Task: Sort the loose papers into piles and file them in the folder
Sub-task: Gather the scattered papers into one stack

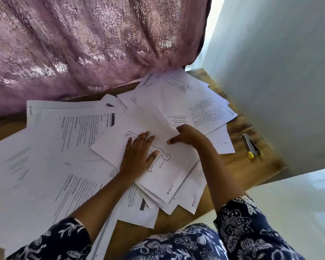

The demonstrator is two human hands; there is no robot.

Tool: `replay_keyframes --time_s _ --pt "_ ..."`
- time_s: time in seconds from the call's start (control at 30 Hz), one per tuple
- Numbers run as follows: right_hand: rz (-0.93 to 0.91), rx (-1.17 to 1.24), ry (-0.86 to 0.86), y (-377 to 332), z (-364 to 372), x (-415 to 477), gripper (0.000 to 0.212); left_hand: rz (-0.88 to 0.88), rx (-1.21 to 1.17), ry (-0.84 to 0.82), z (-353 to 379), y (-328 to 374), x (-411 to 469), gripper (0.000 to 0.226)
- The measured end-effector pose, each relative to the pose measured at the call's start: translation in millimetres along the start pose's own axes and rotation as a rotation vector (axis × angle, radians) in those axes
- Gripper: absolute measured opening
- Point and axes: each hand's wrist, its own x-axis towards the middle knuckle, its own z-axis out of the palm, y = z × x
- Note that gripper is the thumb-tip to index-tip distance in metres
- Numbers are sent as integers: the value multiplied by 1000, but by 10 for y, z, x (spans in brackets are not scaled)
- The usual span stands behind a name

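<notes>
one white sheet with a line-drawn body (118, 145) lies under the left hand (139, 154), its long axis running from far-left to near-right of the fingers (144, 137), which are straight, slightly spread and pressed flat on it. the right hand (188, 136) pinches the edge of one lifted blank white sheet (154, 104). loose printed white papers (64, 139), too overlapped to count, cover the wooden desk (251, 167) around both hands. one grey, yellow-tipped stapler (250, 146) lies right of the right fingers.

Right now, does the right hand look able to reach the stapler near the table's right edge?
Probably yes. The stapler lies on the bare wood of the table, to the right of the papers. Nothing lies over it or between it and the right hand, though that hand grips a sheet.
</notes>
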Motion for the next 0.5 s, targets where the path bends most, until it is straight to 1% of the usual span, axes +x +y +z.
replay_keyframes --time_s 0.1,0.13,0.2,0.23,0.3,0.33,0.37,0.4,0.47,0.5 --pt "-82 -74 -53 -15 -88 -84 42 -24 -168 18 -48 -13 15 66" --pt "-113 -138 -45 -46 -150 -101 41 -23 -216 47 -93 -30 44 68" --pt "-164 -331 -4 -203 -362 -111 44 21 -226 154 -275 -84 181 73" --pt "-196 -454 11 -332 -503 -118 46 65 -197 217 -416 -115 291 77" --pt "-291 -731 27 -674 -777 -118 48 165 -10 323 -831 -116 557 83" --pt "-340 -883 50 -879 -893 -106 48 191 92 326 -1036 -120 706 87" --pt "-386 -1016 77 -1069 -967 -87 47 165 117 256 -1217 -106 833 89" --pt "-446 -1116 101 -1267 -1010 -67 47 79 49 134 -1345 -105 942 86" --pt "-588 -1219 152 -1560 -956 -2 47 -147 -194 -170 -1432 -153 1068 69" --pt "-693 -1246 237 -1644 -891 40 48 -245 -327 -244 -1439 -176 1065 61"
